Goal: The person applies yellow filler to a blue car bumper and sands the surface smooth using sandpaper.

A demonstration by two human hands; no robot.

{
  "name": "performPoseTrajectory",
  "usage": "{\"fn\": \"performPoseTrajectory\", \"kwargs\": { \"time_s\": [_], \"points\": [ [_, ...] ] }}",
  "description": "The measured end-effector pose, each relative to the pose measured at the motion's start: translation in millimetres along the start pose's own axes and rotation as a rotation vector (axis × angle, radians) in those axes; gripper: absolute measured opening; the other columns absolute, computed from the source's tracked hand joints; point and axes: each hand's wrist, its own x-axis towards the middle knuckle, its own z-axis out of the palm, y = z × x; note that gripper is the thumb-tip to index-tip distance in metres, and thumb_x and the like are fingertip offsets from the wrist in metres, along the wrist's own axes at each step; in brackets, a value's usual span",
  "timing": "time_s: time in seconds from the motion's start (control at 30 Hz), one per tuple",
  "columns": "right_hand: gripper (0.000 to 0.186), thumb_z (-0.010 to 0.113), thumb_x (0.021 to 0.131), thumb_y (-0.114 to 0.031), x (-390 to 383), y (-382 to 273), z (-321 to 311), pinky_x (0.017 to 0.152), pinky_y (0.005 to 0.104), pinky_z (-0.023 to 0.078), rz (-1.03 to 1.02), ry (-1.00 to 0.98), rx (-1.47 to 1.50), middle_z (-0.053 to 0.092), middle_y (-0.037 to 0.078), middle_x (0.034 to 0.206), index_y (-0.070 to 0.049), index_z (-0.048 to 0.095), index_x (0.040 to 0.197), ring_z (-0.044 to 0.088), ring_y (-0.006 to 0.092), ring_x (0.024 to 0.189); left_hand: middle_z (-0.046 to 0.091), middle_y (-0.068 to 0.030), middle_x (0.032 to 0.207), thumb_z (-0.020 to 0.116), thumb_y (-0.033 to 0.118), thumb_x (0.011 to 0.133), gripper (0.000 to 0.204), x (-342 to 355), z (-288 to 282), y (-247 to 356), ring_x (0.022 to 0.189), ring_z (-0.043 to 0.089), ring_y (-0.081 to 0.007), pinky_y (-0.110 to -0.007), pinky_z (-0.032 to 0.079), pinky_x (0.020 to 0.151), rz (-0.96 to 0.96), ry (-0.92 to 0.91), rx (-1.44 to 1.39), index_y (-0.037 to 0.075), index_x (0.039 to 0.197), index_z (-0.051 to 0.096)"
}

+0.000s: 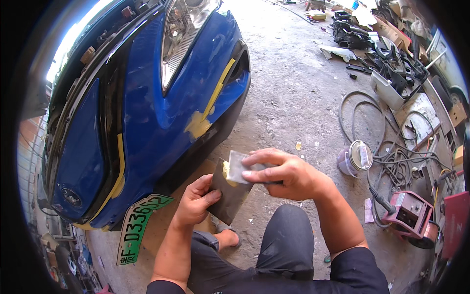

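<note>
To the lower right of the blue bumper (139,105) and near it, the left hand (194,202) has its grip closed on the edge of a dark board (227,200), while the right hand (291,176) pinches a pale scraper (237,164) over yellow paste (225,170) on that board. A yellow patch (198,126) marks the bumper's right part, and a lidded tin (348,162) stands well to its right.

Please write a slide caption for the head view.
Left hand holds a dark board, right hand a scraper, beside a blue car.
</note>
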Motion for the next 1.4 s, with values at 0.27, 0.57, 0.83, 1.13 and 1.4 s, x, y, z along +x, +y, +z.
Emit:
{"fn": "performPoseTrajectory", "kwargs": {
  "time_s": [0.27, 0.57, 0.83, 1.13, 1.4],
  "points": [
    [0.037, 0.069, 0.083, -0.015, -76, 27, 4, 0.094, 0.0387, 0.047, 0.525, 0.346, -0.225, 0.062, 0.015, 0.119, -0.006, 0.064, 0.119, 0.057, 0.0296, 0.112, 0.06, -0.0101, 0.124, 0.054, -0.001, 0.089, 0.042, 24, 11, 4, 0.112, 0.058, -0.0211, -0.036, 0.044, 0.099, 0.231, 0.238, -0.163, 0.004, 0.131, 0.05],
    [0.045, 0.066, 0.089, -0.026, -134, 34, 156, 0.089, 0.0305, 0.046, 1.187, 0.502, 0.809, 0.062, 0.009, 0.115, -0.002, 0.058, 0.126, 0.056, 0.0151, 0.103, 0.058, -0.0094, 0.124, 0.051, -0.002, 0.09, 0.041, 26, -2, -3, 0.114, 0.055, -0.02, -0.034, 0.039, 0.103, 0.244, 0.408, -0.17, 0.002, 0.131, 0.048],
    [0.051, 0.067, 0.087, -0.032, -128, 26, 183, 0.087, 0.0299, 0.047, 1.255, 0.259, 0.972, 0.062, 0.013, 0.119, -0.002, 0.056, 0.127, 0.058, 0.0181, 0.106, 0.052, -0.0095, 0.134, 0.047, 0.006, 0.096, 0.041, 23, -47, -17, 0.122, 0.05, -0.0254, -0.041, 0.038, 0.105, 0.168, 0.307, -0.161, 0.008, 0.137, 0.044],
    [0.033, 0.072, 0.073, -0.03, -150, 49, 205, 0.074, 0.0352, 0.051, 1.123, 0.541, 0.698, 0.069, 0.012, 0.087, -0.005, 0.07, 0.094, 0.064, 0.0214, 0.084, 0.043, -0.0156, 0.14, 0.046, 0.022, 0.098, 0.047, 87, -142, -68, 0.124, 0.046, -0.0308, -0.043, 0.035, 0.106, 0.411, 0.086, 0.598, 0.005, 0.141, 0.038],
    [0.024, 0.075, 0.069, -0.021, -170, 116, 240, 0.047, 0.0401, 0.046, 1.139, 0.867, 0.513, 0.063, 0.011, 0.068, -0.003, 0.067, 0.082, 0.059, 0.0226, 0.058, 0.067, -0.0181, 0.087, 0.071, 0.014, 0.075, 0.018, 149, -10, -74, 0.077, 0.064, -0.036, -0.047, 0.054, 0.079, 0.536, 0.1, 0.809, 0.0, 0.085, 0.067]
  ]
}}
